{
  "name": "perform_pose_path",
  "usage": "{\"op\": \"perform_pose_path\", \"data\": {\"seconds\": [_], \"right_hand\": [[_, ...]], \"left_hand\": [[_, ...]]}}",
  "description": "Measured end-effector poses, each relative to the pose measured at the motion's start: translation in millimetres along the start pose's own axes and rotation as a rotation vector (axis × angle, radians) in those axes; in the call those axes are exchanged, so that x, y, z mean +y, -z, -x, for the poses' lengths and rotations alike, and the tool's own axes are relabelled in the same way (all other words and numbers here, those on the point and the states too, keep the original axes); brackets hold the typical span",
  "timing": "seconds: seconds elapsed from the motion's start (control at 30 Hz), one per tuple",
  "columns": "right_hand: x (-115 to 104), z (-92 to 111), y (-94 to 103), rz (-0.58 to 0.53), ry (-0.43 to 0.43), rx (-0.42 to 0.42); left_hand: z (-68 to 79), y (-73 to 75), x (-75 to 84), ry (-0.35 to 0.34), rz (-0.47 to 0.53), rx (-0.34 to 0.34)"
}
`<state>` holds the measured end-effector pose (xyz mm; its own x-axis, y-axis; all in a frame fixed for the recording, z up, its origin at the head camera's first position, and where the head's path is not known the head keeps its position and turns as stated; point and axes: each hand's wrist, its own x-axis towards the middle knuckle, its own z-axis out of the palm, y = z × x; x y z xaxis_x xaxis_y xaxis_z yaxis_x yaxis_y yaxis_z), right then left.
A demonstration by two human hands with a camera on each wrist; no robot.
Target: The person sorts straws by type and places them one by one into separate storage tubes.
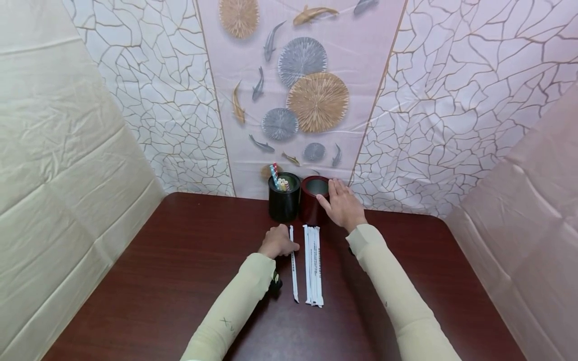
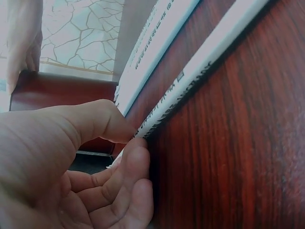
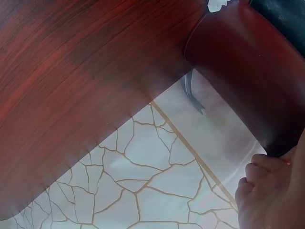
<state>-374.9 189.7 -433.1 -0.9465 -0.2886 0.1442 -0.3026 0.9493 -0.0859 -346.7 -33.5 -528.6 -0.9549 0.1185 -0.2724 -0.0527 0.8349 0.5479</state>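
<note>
My left hand (image 1: 279, 241) is over the table, with thumb and forefinger pinching a white paper-wrapped straw (image 1: 294, 281). In the left wrist view, dark print runs along this wrapped straw (image 2: 190, 71), which lies slantwise by the wood surface. Just right of it lies a bundle of several similar wrapped straws (image 1: 313, 265). My right hand (image 1: 345, 205) rests against the right rim of a dark red cup (image 1: 311, 213), fingers fairly straight and thumb at the near edge. Beside that cup stands a black cup (image 1: 283, 205) holding several colourful straws (image 1: 275, 176).
Both cups stand upright at the back of the dark wood table (image 1: 180, 260), close to the patterned cloth backdrop (image 1: 289, 145). Cream cloth walls (image 1: 67, 175) rise on the left and right sides.
</note>
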Motion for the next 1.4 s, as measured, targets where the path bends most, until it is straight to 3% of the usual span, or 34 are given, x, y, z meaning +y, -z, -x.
{"op": "perform_pose_path", "data": {"seconds": [0.13,0.2,0.3,0.37,0.53,0.57,0.6,0.63,0.67,0.77,0.87,1.2,1.4], "right_hand": [[1,0,-0.1,0.004,-0.001,0.003],[1,0,-0.2,0.006,-0.001,0.002],[0,0,0.3,0.004,-0.001,-0.001],[0,0,0.7,0.004,-0.001,-0.003],[0,0,1.9,0.012,0.000,-0.001],[0,-1,2.2,0.013,0.000,-0.001],[0,-1,2.1,0.015,0.001,0.000],[0,-1,2.1,0.016,0.000,0.001],[0,0,1.9,0.015,0.001,0.001],[0,0,1.2,0.015,-0.001,-0.002],[1,0,0.7,0.019,-0.002,-0.005],[3,-1,-1.6,0.023,0.006,-0.010],[3,-2,-2.1,0.014,0.011,0.001]], "left_hand": [[10.0,5.9,5.3,0.013,0.022,0.003],[22.5,15.9,13.2,0.031,0.050,-0.013],[24.7,17.5,13.8,0.019,0.058,-0.004],[17.3,14.6,9.7,0.003,0.054,0.009],[17.8,24.2,14.7,-0.018,0.026,0.057],[7.4,20.6,9.6,-0.023,0.017,0.069],[16.6,27.8,16.2,-0.012,0.017,0.075],[6.7,23.1,8.9,-0.029,0.011,0.090],[8.3,25.7,10.2,-0.031,0.010,0.098],[19.7,35.4,17.9,-0.032,0.007,0.115],[47.2,55.8,38.3,-0.043,-0.006,0.132],[59.7,90.5,57.9,-0.119,-0.038,0.179],[62.6,118.5,71.2,-0.202,-0.078,0.226]]}}
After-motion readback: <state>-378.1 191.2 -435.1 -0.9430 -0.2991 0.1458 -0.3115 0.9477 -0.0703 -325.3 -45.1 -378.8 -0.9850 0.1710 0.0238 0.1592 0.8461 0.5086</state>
